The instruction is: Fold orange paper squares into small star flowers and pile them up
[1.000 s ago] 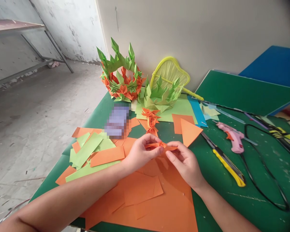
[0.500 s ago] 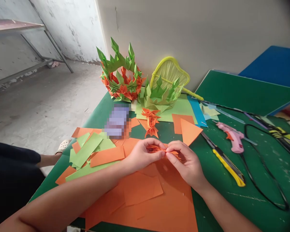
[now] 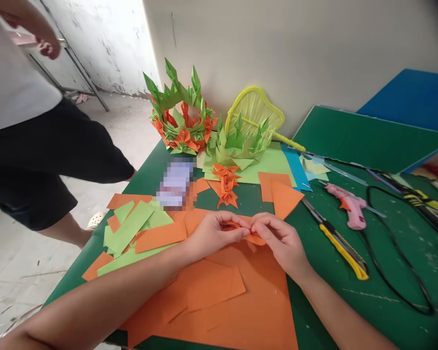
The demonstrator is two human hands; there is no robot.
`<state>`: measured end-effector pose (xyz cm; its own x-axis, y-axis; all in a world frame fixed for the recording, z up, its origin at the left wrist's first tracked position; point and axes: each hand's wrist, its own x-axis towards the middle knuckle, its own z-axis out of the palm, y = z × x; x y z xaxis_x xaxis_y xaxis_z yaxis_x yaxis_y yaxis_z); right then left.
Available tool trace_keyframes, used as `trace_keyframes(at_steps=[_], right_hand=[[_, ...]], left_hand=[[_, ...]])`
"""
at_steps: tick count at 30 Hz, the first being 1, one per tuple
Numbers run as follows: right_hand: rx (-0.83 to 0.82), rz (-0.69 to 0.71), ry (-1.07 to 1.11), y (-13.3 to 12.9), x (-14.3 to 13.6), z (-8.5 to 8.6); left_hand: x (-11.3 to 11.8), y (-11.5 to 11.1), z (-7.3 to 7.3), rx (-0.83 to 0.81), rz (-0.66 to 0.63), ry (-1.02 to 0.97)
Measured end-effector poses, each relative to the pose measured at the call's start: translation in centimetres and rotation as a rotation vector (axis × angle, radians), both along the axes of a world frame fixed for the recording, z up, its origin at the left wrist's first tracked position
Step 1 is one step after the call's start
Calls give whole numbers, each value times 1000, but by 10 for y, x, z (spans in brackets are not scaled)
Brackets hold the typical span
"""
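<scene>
Between my two hands is a folded orange paper piece (image 3: 231, 225) with several layers, held above the orange sheets (image 3: 255, 296). My left hand (image 3: 219, 233) pinches its left side between thumb and fingers. On the other side, the thumb and fingers of my right hand (image 3: 279, 238) close on it, their tips meeting those of the left. Much of the piece is hidden by my fingers. Just beyond my hands lie orange folded paper flowers (image 3: 227, 184). Behind these stand a green paper crown (image 3: 243, 148) and a taller orange-and-green paper crown (image 3: 184, 129).
Green and orange paper pieces (image 3: 131, 228) lie left, near a blurred-out phone-like object (image 3: 177, 182). To the right are a yellow utility knife (image 3: 343, 250) and a pink glue gun (image 3: 352, 209) with a looping black cord. A yellow-rimmed fan (image 3: 255, 109) leans on the wall. Another person (image 3: 51, 160) stands left.
The other person has come further into view at the left, torso and arm now showing. My fingers have shifted slightly on the orange paper, with the right fingertips more curled over it.
</scene>
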<state>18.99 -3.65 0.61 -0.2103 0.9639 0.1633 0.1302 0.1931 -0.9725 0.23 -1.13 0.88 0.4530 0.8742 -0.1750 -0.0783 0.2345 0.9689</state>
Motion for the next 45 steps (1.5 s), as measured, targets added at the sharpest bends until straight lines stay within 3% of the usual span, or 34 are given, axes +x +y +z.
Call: trace_keyframes(at_steps=[4, 7, 12, 17, 22, 32, 38, 45], right_hand=[[-170, -35, 81, 0, -4, -3], [-195, -38, 87, 0, -7, -2], [-159, -102, 152, -1, -8, 0], [-161, -152, 248, -2, -8, -1], [-196, -98, 211, -3, -9, -1], [-233, -93, 86, -2, -9, -1], [-243, -98, 103, -1, -9, -1], [-109, -120, 22, -1, -7, 2]], left_hand=[[2, 0, 0, 139, 81, 87], [3, -2, 0, 180, 137, 127], [3, -2, 2, 24, 141, -17], [3, -2, 2, -66, 53, -222], [2, -1, 1, -98, 142, -141], [5, -3, -4, -17, 124, -141], [6, -3, -3, -93, 96, -202], [3, -1, -3, -89, 83, -189]])
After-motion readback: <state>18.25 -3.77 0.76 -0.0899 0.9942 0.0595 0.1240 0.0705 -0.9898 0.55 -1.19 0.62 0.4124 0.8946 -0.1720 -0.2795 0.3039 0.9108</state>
